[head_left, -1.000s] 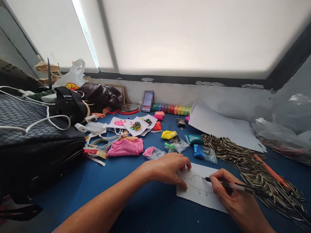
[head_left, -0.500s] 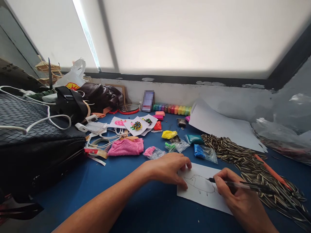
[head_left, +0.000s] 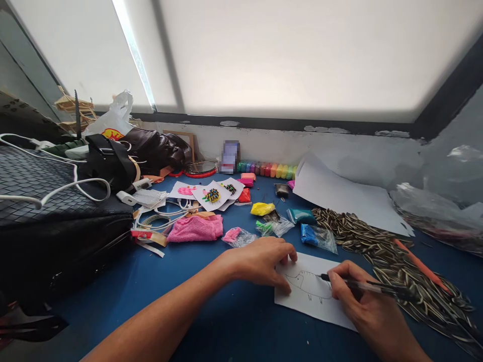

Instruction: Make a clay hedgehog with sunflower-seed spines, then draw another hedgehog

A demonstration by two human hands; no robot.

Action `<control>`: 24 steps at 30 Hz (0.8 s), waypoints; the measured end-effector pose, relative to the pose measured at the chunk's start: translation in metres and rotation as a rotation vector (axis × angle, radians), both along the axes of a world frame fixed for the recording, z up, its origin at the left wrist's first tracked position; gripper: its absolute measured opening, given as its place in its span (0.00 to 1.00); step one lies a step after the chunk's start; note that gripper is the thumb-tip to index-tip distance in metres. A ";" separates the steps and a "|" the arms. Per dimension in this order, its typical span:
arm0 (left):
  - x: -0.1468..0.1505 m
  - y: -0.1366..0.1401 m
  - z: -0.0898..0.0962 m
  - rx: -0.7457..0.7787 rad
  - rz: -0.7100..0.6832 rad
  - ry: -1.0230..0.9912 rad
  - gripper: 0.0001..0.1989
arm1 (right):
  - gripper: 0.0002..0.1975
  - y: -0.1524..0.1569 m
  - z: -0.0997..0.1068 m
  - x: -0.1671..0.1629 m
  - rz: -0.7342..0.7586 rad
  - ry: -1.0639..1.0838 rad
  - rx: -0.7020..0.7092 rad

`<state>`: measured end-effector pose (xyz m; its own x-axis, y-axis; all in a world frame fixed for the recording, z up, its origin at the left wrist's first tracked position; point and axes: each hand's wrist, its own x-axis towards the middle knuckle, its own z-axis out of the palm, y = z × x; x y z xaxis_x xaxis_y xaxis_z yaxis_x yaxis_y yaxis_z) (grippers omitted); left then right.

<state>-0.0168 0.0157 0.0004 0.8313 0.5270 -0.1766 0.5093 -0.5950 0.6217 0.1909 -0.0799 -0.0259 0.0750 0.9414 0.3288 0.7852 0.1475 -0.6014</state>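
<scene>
A small white sheet of paper lies on the blue table, bearing a thin line drawing of an animal with an eye, short legs and small marks along its back. My left hand rests on the sheet's left edge with fingers spread, thumb and fingertips touching the paper. Between the fingers of my right hand is a black pen, its tip at the animal's back. Part of the drawing's right end is hidden behind that hand.
Sunflower seeds spread at the right, with an orange stick on them. Bagged clay, blue and pink, lies beyond the sheet. A pink cloth and a black bag are at left; decorated cards lie farther back.
My right hand and the pen have shifted slightly left along the animal's back. My left hand has stayed in place on the paper.
</scene>
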 end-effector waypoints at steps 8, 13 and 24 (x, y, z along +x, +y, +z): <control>0.000 0.001 -0.002 0.010 0.000 -0.008 0.25 | 0.15 0.001 0.006 -0.003 0.036 0.010 0.029; 0.000 0.001 -0.003 0.014 -0.003 -0.013 0.25 | 0.15 0.001 0.006 -0.003 0.033 0.019 0.033; 0.000 0.000 0.002 -0.002 0.005 0.006 0.25 | 0.16 0.001 0.000 0.003 -0.046 0.024 -0.009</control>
